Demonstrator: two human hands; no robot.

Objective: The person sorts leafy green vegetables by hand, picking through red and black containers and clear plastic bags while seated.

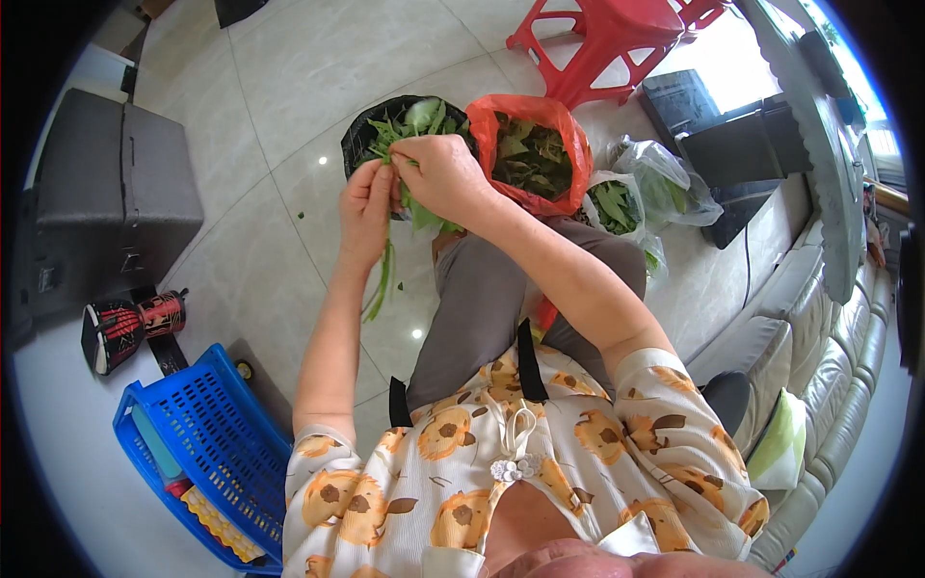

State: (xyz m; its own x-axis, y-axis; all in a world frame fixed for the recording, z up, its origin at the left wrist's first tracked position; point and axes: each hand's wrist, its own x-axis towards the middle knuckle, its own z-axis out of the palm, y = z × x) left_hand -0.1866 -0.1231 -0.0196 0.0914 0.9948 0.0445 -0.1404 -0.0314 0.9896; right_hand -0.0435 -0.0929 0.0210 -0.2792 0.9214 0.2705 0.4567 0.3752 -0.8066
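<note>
My left hand [367, 206] is closed around a bunch of leafy green stems [383, 278], whose long ends hang down below it. Beside it, almost touching, my right hand [442, 177] pinches the upper part of the same greens. Both hands are over the near edge of a black plastic bag [354, 144] that holds more green leaves [426, 115]. Right of it stands an open red plastic bag [578, 155] with darker leaves inside. Farther right are a white plastic bag of green leaves [614, 206] and a clear plastic bag [668, 184] with greens.
A red plastic stool [600, 43] stands beyond the bags. At left are a large dark case [115, 166], a small drum [134, 325] and a blue plastic basket [209, 433]. A pale leather sofa [788, 347] lines the right side. Small green scraps lie on the tiled floor [274, 130].
</note>
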